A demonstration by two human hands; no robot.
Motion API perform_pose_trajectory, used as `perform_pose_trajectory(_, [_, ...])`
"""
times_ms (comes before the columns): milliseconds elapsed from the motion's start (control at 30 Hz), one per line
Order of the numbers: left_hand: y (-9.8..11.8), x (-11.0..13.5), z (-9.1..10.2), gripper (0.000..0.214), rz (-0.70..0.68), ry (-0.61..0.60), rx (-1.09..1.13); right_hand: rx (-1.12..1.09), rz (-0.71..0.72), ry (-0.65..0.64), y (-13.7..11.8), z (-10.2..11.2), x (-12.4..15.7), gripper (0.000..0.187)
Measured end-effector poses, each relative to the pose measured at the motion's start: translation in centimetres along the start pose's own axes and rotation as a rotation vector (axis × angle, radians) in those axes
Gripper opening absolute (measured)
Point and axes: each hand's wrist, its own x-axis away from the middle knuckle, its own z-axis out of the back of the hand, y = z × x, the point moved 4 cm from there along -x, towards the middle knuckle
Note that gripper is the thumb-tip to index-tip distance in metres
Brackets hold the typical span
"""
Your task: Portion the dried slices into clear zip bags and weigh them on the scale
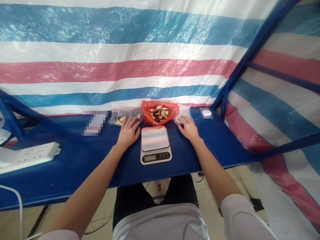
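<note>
The left grip (128,132) lies open and flat, not clenched, its fingers (131,122) spread over the near side of a clear plastic bag (124,116) of pale brown pieces, too small to identify. The right grip (189,129) is just as loose, its fingers (184,120) resting on a translucent plastic bag (182,114) whose contents cannot be made out. Neither grip is grasping anything.

Both bags stand near the back edge of the blue desk (62,170), on either side of an orange-red plastic bag (160,112) that gapes open around a heap of similar brown-and-cream pieces. A digital kitchen scale (155,145) sits centrally in front of them, between the two grips, a placement that seems to keep it within equal reach of each hand and of all three bags.

Toward the desk's back right corner lies a small white oval object (206,113). A white power strip (27,156) lies along the left end, and a blurred patch (95,122) hides whatever stands at the back left. A striped tarpaulin (125,66) closes off the space behind.
</note>
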Motion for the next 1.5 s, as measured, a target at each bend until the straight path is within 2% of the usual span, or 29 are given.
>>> perform_pose_trajectory(133, [-0.4,-0.5,0.0,0.048,0.003,0.005,0.020,0.010,0.021,-0.023,0.7,-1.3,-0.2,0.040])
perform_pose_trajectory(267, [-0.8,-0.8,-0.6,0.053,0.047,-0.027,0.049,0.007,-0.011,-0.075,1.0,-1.6,-0.3,0.040])
perform_pose_trajectory(433, [-0.9,-0.7,-1.1,0.054,0.067,-0.049,0.062,0.000,0.002,-0.111,0.8,-1.6,-0.3,0.037])
perform_pose_trajectory(1033, [-1.1,-0.5,-1.3,0.052,0.056,-0.037,0.081,-0.048,-0.062,-0.103,0.8,-1.1,-0.3,0.032])
perform_pose_trajectory(1267, [-1.2,-0.5,-1.3,0.050,0.039,0.015,0.048,-0.147,-0.155,-0.029,1.1,-0.6,-0.5,0.029])
perform_pose_trajectory(1500, [-1.1,-0.6,-0.6,0.047,0.034,0.045,0.062,-0.328,-0.328,0.114,2.0,0.4,-1.2,0.032])
